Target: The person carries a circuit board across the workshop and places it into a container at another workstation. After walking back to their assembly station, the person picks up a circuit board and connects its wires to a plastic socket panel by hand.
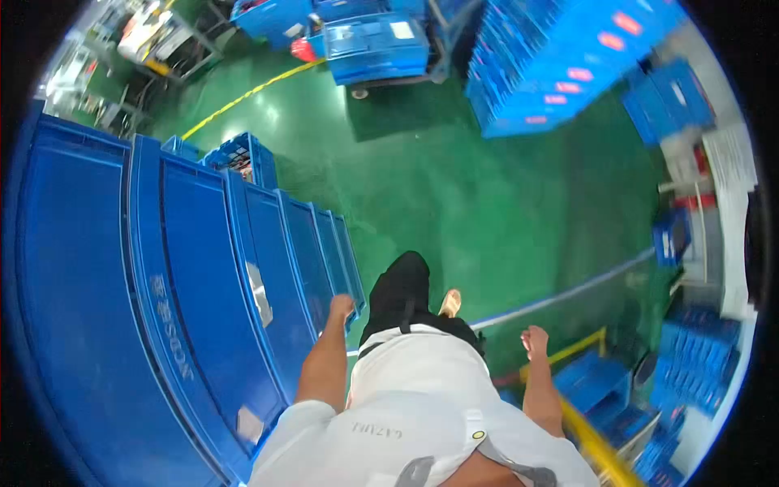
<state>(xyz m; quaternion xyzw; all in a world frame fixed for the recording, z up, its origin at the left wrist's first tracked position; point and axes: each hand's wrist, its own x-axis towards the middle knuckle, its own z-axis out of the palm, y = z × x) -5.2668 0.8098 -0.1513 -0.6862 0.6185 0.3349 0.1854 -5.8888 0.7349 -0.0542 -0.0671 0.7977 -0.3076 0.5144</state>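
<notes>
Crates (195, 268) beside left hand (342, 306), bin (377, 55) ahead

The green floor (438, 187), crossed by a yellow line (253, 96), bears stacked blue crates (199, 260).

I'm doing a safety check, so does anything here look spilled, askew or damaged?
Nothing clearly stands out. The stacked blue crates beside the left hand look aligned; bright patches on the green floor look like reflections. Blur could hide finer damage.

Two pale patches (260, 294) (249, 424) on left crates (191, 268); one yellow rail (596, 442).
</notes>
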